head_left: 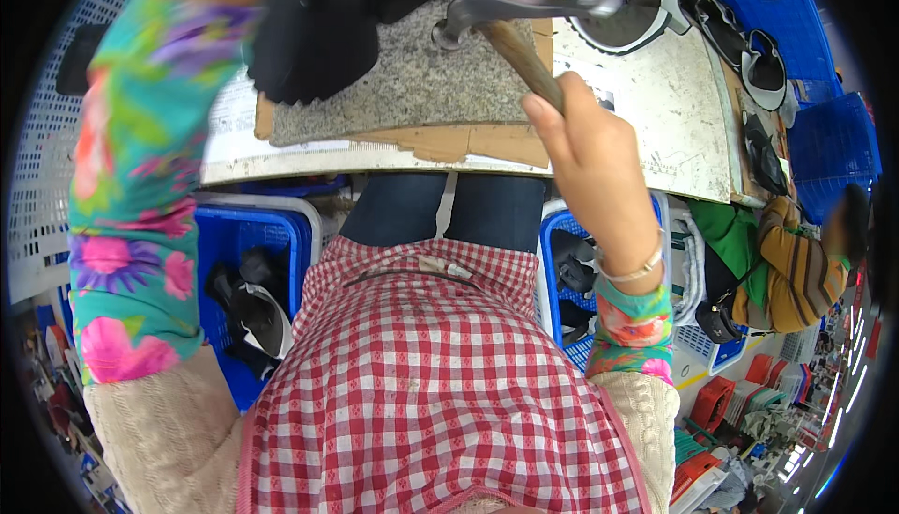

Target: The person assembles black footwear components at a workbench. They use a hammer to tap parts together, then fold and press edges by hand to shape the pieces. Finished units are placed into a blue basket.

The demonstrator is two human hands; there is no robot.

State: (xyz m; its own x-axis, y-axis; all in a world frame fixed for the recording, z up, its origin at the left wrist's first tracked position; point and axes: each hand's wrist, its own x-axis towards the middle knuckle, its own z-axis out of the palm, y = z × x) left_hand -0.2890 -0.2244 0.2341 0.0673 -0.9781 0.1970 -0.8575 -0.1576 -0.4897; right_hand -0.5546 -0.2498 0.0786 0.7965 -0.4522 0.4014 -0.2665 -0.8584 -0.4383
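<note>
My right hand (595, 144) is closed round the wooden handle of a hammer (510, 8). Its long curved steel head hangs over a grey speckled stone slab (412, 83). Beside the head, at the top left of the slab, is a dark black shoe-like piece (318, 41) with a jagged lower edge. From the left my left arm, in a flowered sleeve, reaches up to that black piece; only the wrist shows, and the fingers are cut off or hidden. Cardboard (440, 144) lies under the slab on the white worktable (665, 130).
Grey and white shoes (626, 32) and black ones (719, 27) stand along the table's right side. Blue crates (245, 219) with shoe parts flank my legs below the table edge. More blue crates (829, 154) and a person in a striped top (805, 266) are at the right.
</note>
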